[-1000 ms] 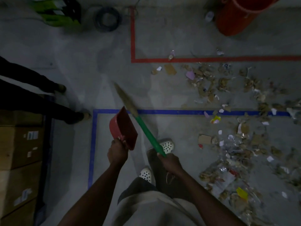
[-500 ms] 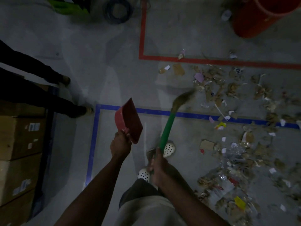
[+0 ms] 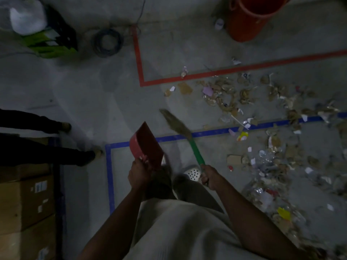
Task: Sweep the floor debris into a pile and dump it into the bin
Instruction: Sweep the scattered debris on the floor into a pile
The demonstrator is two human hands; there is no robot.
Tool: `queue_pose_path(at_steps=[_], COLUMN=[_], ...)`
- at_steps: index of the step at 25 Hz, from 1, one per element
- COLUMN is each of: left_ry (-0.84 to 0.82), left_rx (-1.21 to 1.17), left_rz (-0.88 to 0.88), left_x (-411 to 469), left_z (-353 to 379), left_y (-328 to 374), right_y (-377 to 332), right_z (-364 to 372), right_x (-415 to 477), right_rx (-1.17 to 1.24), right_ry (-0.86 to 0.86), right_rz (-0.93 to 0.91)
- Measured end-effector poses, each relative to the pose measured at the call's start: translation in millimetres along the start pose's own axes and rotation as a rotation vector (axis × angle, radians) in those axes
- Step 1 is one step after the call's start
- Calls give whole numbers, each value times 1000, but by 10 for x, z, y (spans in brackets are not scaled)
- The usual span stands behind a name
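The concrete floor [image 3: 93, 94] carried paper and cardboard debris [image 3: 272, 160] strewn across its right side, over the blue tape line [image 3: 212, 132], with no pile formed. Nearly all the sweeping and the dumping seemed left to do. The orange bin [image 3: 249, 17] stood at the far edge, apart from the mess. The left hand [image 3: 139, 174] gripped a raised red dustpan [image 3: 146, 147], and the right hand [image 3: 210, 177] clasped the green-handled broom [image 3: 195, 149].

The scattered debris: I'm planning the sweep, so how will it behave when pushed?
Likely light: the debris looks like paper scraps and crumpled bits, so brisk strokes may scatter it. Flat scraps could cling to the smooth floor and slip under the broom.
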State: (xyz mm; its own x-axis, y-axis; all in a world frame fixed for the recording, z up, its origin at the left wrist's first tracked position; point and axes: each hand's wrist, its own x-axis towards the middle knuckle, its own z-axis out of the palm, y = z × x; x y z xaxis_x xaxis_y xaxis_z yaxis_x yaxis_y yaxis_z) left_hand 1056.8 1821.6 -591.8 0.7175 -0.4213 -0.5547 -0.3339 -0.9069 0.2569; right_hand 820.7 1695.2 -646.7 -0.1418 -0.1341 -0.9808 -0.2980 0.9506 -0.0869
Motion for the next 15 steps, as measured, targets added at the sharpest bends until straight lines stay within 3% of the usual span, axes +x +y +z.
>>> queue_pose_path(at_steps=[3,6,8,9,11,15], left_ry=[-47,-128,-187,-204,-196,-144], left_rx=[-5,48,102,111,98,95], left_rz=[51,128,177,188,199,241], left_x=[233,493,697,792,987,1349], left_z=[-84,-209,-285,-325,-428,-643], left_y=[187,412,512,553,659,842], right_y=[-89,-211,-223,-270,-408,-764], right_z=[276,639,859,989,1208,1604], right_x=[-230,-598,-789,-924,-1166,-1310], right_rx=[269,217,195,231,230,128], right_ry=[83,125,-19,5,55,-55], right_rz=[-11,-68,-132,-97,-86,-85])
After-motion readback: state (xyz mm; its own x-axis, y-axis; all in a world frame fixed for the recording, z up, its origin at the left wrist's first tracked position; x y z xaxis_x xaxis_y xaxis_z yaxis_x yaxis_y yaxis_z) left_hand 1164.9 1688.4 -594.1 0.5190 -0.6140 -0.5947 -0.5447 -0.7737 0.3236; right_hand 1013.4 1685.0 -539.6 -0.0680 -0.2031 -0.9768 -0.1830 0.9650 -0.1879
